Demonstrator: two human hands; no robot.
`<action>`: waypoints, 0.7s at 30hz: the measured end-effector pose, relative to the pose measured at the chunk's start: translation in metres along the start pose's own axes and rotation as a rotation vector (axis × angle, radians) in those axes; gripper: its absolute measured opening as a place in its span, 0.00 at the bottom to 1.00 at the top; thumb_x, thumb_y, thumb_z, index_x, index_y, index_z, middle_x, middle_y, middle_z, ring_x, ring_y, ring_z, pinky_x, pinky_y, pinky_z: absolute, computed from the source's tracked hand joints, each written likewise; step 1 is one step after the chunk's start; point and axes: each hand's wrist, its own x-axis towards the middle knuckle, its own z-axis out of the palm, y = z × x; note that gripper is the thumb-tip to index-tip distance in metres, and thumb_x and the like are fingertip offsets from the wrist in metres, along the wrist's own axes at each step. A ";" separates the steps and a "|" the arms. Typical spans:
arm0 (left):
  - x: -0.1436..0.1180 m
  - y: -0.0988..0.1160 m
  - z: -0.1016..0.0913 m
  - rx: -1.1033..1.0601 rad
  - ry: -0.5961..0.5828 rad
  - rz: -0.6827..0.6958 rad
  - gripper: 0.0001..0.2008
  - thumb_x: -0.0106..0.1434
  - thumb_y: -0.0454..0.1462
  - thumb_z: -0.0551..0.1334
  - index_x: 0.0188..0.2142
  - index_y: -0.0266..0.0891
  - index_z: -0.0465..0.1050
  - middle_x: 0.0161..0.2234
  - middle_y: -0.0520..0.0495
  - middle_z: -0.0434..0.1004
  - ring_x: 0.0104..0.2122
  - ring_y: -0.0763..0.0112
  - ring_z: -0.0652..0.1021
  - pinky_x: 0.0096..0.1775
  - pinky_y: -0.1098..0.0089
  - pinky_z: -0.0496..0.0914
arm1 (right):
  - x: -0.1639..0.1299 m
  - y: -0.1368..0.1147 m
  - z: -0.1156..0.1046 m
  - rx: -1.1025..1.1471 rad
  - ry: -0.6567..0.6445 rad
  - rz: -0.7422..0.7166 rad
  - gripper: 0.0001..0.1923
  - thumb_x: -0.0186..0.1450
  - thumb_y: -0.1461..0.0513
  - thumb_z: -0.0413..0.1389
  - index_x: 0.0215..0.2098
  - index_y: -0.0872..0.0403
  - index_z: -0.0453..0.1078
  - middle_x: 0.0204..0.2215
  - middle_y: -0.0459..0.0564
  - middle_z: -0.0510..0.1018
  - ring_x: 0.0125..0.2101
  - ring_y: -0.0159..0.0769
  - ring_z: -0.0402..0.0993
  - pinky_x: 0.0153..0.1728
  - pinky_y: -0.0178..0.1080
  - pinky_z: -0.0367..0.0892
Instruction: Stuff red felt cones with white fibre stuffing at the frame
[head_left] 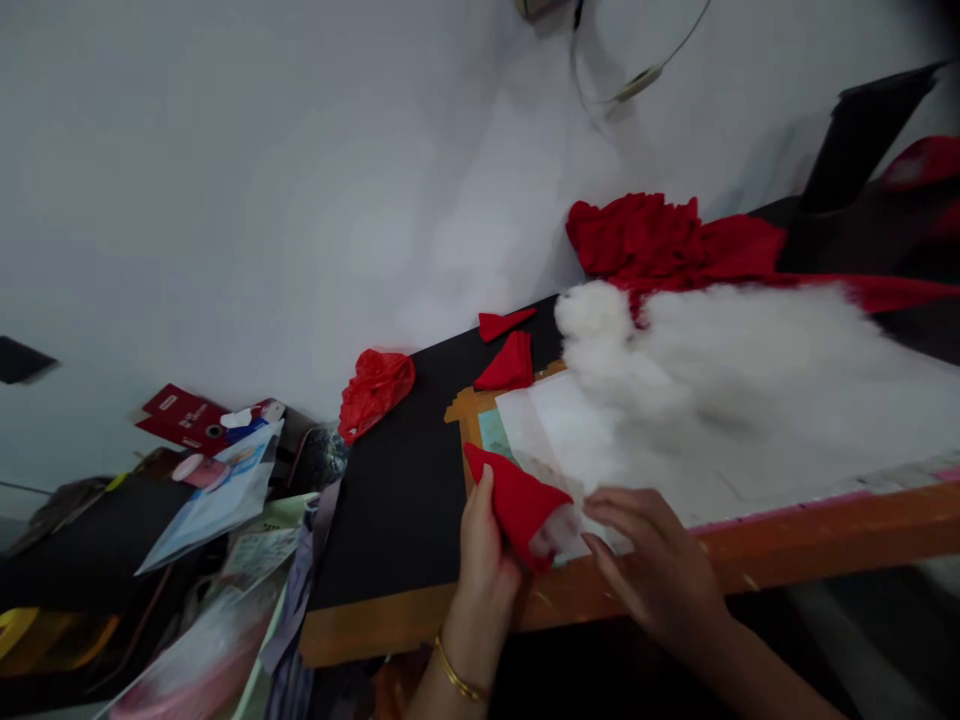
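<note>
A red cone-shaped fabric piece (521, 500) is gripped in my left hand (487, 540), its tip pointing up and left. White stuffing (556, 530) shows at its wide end, which faces right. Just right of that end is my right hand (652, 555), fingers stretched and thumb apart, with nothing plainly in them. A large heap of fluffy white filling (720, 370) lies behind my right hand on a white sheet (555, 430).
Two flat red fabric pieces (508, 362) and a crumpled red plastic bag (375, 390) lie on the black table (397, 510). Red cloth (652, 240) is piled along the wall. A dark upright panel (862, 135) stands at right. Boxes and bags (217, 500) crowd the left.
</note>
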 end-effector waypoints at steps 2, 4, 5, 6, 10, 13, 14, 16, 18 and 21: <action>0.000 0.002 0.002 -0.069 -0.022 -0.103 0.17 0.60 0.46 0.65 0.40 0.33 0.75 0.33 0.43 0.81 0.29 0.66 0.80 0.34 0.68 0.75 | -0.005 -0.003 0.001 -0.068 -0.068 -0.129 0.23 0.64 0.73 0.51 0.56 0.54 0.64 0.47 0.54 0.75 0.47 0.40 0.70 0.45 0.44 0.72; -0.004 0.002 0.005 -0.089 -0.056 -0.150 0.18 0.61 0.47 0.64 0.39 0.32 0.76 0.33 0.42 0.81 0.29 0.66 0.79 0.34 0.69 0.74 | -0.006 -0.006 0.010 -0.143 -0.122 -0.207 0.20 0.66 0.73 0.49 0.55 0.58 0.66 0.46 0.57 0.77 0.46 0.43 0.71 0.44 0.46 0.73; -0.006 0.001 0.007 -0.083 -0.062 -0.138 0.18 0.60 0.47 0.64 0.39 0.32 0.76 0.33 0.42 0.81 0.29 0.67 0.79 0.34 0.69 0.74 | -0.006 -0.008 0.017 -0.176 -0.121 -0.217 0.18 0.66 0.72 0.48 0.52 0.60 0.68 0.44 0.58 0.78 0.44 0.44 0.71 0.43 0.47 0.73; -0.009 0.000 0.008 -0.069 -0.054 -0.108 0.18 0.59 0.46 0.66 0.40 0.33 0.76 0.33 0.43 0.81 0.29 0.67 0.79 0.34 0.69 0.74 | -0.006 -0.009 0.023 -0.196 -0.111 -0.215 0.16 0.66 0.72 0.46 0.48 0.61 0.70 0.40 0.59 0.79 0.42 0.45 0.72 0.41 0.48 0.74; -0.017 -0.005 0.007 0.005 -0.039 0.066 0.20 0.53 0.41 0.71 0.44 0.36 0.74 0.32 0.48 0.80 0.29 0.69 0.79 0.35 0.70 0.74 | -0.009 -0.014 0.038 -0.163 -0.129 -0.167 0.16 0.66 0.73 0.44 0.42 0.59 0.73 0.37 0.57 0.78 0.41 0.44 0.71 0.41 0.49 0.74; -0.022 -0.009 0.005 0.031 -0.089 0.113 0.21 0.52 0.40 0.72 0.45 0.37 0.74 0.32 0.48 0.80 0.30 0.68 0.80 0.35 0.70 0.74 | -0.009 -0.017 0.037 -0.176 -0.116 -0.176 0.15 0.65 0.72 0.46 0.43 0.58 0.73 0.38 0.57 0.78 0.44 0.48 0.70 0.43 0.53 0.72; -0.024 -0.010 0.005 0.033 -0.106 0.126 0.22 0.51 0.40 0.73 0.45 0.37 0.74 0.33 0.48 0.80 0.31 0.68 0.80 0.36 0.70 0.74 | -0.008 -0.017 0.036 -0.173 -0.121 -0.179 0.16 0.65 0.71 0.47 0.45 0.57 0.73 0.39 0.58 0.79 0.45 0.49 0.70 0.43 0.53 0.72; -0.025 -0.012 0.005 0.038 -0.125 0.135 0.22 0.49 0.37 0.73 0.44 0.37 0.74 0.33 0.48 0.81 0.32 0.68 0.80 0.37 0.70 0.74 | -0.003 -0.016 0.032 -0.113 -0.180 -0.197 0.19 0.65 0.70 0.47 0.52 0.57 0.70 0.43 0.58 0.78 0.47 0.48 0.69 0.45 0.52 0.72; -0.025 -0.012 0.004 0.040 -0.118 0.109 0.22 0.48 0.36 0.74 0.44 0.36 0.74 0.32 0.48 0.81 0.31 0.68 0.80 0.36 0.71 0.74 | 0.001 -0.013 0.027 -0.019 -0.253 -0.218 0.22 0.64 0.71 0.46 0.56 0.59 0.66 0.46 0.59 0.77 0.48 0.46 0.69 0.46 0.50 0.72; -0.020 -0.010 0.003 -0.010 -0.069 -0.015 0.19 0.50 0.36 0.72 0.42 0.34 0.75 0.31 0.45 0.81 0.29 0.67 0.80 0.34 0.70 0.75 | 0.004 -0.008 0.024 0.035 -0.316 -0.224 0.18 0.61 0.72 0.47 0.47 0.59 0.70 0.40 0.58 0.78 0.43 0.46 0.70 0.45 0.51 0.72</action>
